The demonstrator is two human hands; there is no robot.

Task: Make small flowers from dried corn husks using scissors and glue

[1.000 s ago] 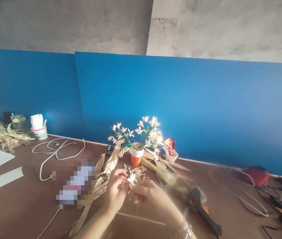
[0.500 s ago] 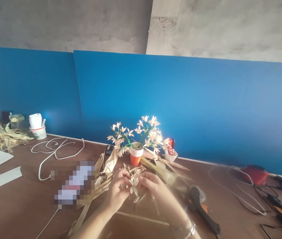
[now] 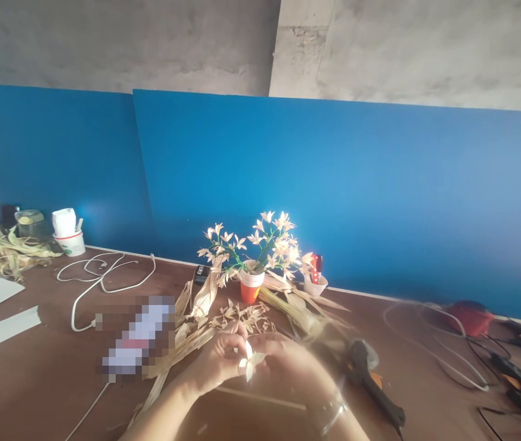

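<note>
A small pale corn husk flower (image 3: 249, 361) with pointed petals is pinched between the thumb and fingers of my left hand (image 3: 221, 361). Close against its right side is my right hand (image 3: 283, 361), slightly blurred, its fingers curled at the petals. Just beyond my hands lies a pile of more husk flowers (image 3: 244, 315). Behind that pile stands a stack of orange-and-white paper cups (image 3: 252, 288), holding an arrangement of husk flowers (image 3: 281, 245) on green stems.
Dry corn husks (image 3: 205, 297) lie around the cups. A black glue gun (image 3: 375, 386) rests to the right, with more tools and cables beyond. On the left are a blurred-out item (image 3: 138, 340), a white cable (image 3: 99, 278), paper strips and a husk heap (image 3: 10, 251). A blue partition (image 3: 334, 184) closes off the back.
The flower has turned so its petals face me more, and it has come slightly lower. My right hand has moved in nearer to it, while the left keeps its pinch.
</note>
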